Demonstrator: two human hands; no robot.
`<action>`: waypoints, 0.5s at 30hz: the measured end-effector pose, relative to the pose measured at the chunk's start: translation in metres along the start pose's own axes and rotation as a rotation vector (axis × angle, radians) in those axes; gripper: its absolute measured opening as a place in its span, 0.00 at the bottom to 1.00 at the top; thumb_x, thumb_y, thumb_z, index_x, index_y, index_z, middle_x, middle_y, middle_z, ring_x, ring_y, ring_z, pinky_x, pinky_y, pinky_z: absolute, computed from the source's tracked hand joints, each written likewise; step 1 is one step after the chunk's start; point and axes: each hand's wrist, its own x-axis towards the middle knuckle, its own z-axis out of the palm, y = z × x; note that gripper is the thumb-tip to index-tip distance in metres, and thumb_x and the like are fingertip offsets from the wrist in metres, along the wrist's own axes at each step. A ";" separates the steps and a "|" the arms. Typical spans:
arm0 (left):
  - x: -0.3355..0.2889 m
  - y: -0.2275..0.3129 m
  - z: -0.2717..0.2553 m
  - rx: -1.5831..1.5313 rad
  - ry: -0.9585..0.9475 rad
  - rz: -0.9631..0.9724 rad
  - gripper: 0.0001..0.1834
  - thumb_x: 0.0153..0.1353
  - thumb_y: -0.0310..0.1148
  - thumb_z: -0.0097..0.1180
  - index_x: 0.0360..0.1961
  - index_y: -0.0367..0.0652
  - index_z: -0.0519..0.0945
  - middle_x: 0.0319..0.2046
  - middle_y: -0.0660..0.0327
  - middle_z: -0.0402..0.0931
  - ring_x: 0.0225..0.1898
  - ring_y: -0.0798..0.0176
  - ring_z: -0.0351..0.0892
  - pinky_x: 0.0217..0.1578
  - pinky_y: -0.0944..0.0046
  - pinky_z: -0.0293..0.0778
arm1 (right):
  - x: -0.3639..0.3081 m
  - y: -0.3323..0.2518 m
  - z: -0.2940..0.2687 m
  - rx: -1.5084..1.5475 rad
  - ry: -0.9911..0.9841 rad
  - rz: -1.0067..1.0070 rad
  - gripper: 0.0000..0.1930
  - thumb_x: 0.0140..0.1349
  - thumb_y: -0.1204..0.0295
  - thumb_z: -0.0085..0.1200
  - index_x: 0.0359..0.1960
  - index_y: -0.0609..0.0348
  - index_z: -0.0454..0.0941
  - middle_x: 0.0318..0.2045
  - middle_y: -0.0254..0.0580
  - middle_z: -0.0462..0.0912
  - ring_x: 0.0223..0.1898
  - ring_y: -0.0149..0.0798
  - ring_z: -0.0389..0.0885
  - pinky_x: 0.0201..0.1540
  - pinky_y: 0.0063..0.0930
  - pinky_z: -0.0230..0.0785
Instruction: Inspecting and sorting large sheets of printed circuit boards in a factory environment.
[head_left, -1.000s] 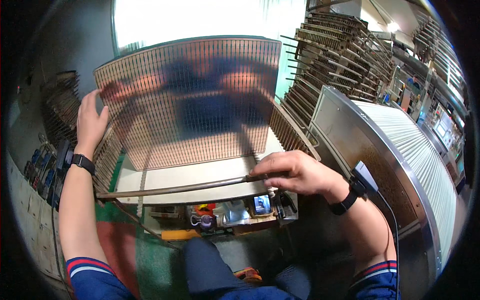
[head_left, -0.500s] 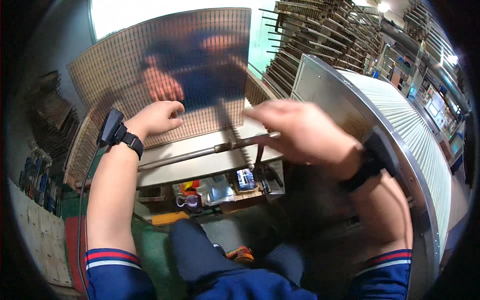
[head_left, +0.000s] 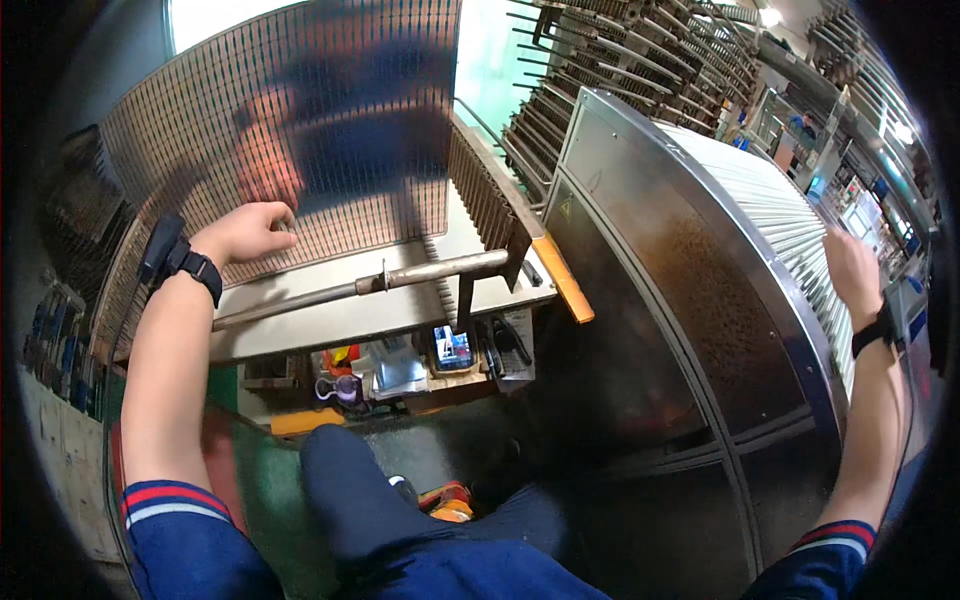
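Note:
My left hand (head_left: 250,232) hovers before a large shiny panel with a fine grid pattern (head_left: 370,110). Its fingers are curled with the thumb apart, and I see nothing held. The panel stands upright in a rack with a toothed side (head_left: 480,190), above a white tabletop (head_left: 290,285); it reflects a blurred figure and a hand. A metal rod with a collar (head_left: 440,271) crosses in front of it. Far to the right, my right hand (head_left: 853,268) is over the edge of a bed of white rollers (head_left: 750,160). Its fingertips are too small to make out a grip.
A tall metal cabinet (head_left: 650,270) flanks the rollers. Under the tabletop, a shelf holds a phone-like device (head_left: 452,346), purple-handled scissors (head_left: 338,388) and a clear packet (head_left: 398,368). Several toothed racks (head_left: 620,70) stack behind. A yellow bar (head_left: 565,280) edges the table.
My right hand has swung from beside the rod out to the rollers on the far right. My left hand stays near the panel. The view has shifted to the right.

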 end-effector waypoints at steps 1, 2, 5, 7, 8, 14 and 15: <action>0.001 0.003 -0.002 0.011 -0.010 -0.017 0.23 0.63 0.42 0.63 0.53 0.38 0.79 0.43 0.50 0.83 0.46 0.52 0.83 0.48 0.55 0.76 | -0.011 -0.003 0.011 -0.078 0.005 0.019 0.13 0.71 0.64 0.47 0.39 0.61 0.79 0.32 0.56 0.83 0.40 0.59 0.82 0.42 0.51 0.74; 0.001 0.006 -0.003 0.027 -0.020 -0.033 0.24 0.62 0.44 0.63 0.54 0.38 0.79 0.45 0.48 0.84 0.49 0.49 0.83 0.50 0.54 0.76 | -0.017 -0.003 0.012 -0.088 -0.146 0.017 0.16 0.69 0.62 0.48 0.33 0.62 0.81 0.33 0.56 0.84 0.39 0.58 0.84 0.43 0.50 0.76; 0.005 0.004 0.000 0.034 -0.043 -0.015 0.25 0.62 0.44 0.63 0.54 0.38 0.79 0.46 0.47 0.83 0.50 0.48 0.83 0.51 0.54 0.76 | -0.003 -0.007 0.027 -0.105 -0.203 0.045 0.15 0.65 0.68 0.45 0.30 0.61 0.84 0.35 0.58 0.85 0.41 0.58 0.85 0.45 0.51 0.78; 0.003 0.000 0.001 0.087 -0.038 -0.029 0.24 0.62 0.45 0.63 0.53 0.38 0.79 0.46 0.47 0.83 0.51 0.48 0.82 0.52 0.53 0.76 | 0.009 -0.054 0.004 0.007 -0.121 0.004 0.13 0.63 0.74 0.44 0.35 0.63 0.83 0.37 0.57 0.85 0.43 0.58 0.85 0.48 0.48 0.77; 0.003 0.003 0.002 0.090 -0.036 -0.021 0.24 0.62 0.45 0.63 0.53 0.38 0.79 0.46 0.47 0.83 0.51 0.48 0.82 0.52 0.53 0.76 | 0.009 -0.063 0.000 0.070 -0.088 0.027 0.13 0.62 0.76 0.44 0.37 0.64 0.83 0.39 0.57 0.86 0.44 0.58 0.84 0.49 0.46 0.77; -0.001 0.003 0.003 0.100 -0.017 0.000 0.24 0.63 0.45 0.63 0.53 0.40 0.79 0.47 0.47 0.83 0.50 0.48 0.83 0.52 0.52 0.76 | 0.002 -0.046 -0.003 0.220 -0.088 -0.072 0.14 0.59 0.79 0.44 0.43 0.67 0.79 0.41 0.60 0.84 0.50 0.56 0.82 0.55 0.43 0.73; 0.000 0.002 0.003 0.102 -0.012 0.002 0.24 0.63 0.45 0.63 0.53 0.40 0.79 0.47 0.47 0.83 0.50 0.48 0.83 0.52 0.52 0.76 | 0.004 -0.044 -0.002 0.232 -0.087 -0.099 0.16 0.60 0.80 0.43 0.47 0.67 0.79 0.41 0.61 0.84 0.49 0.57 0.82 0.54 0.44 0.73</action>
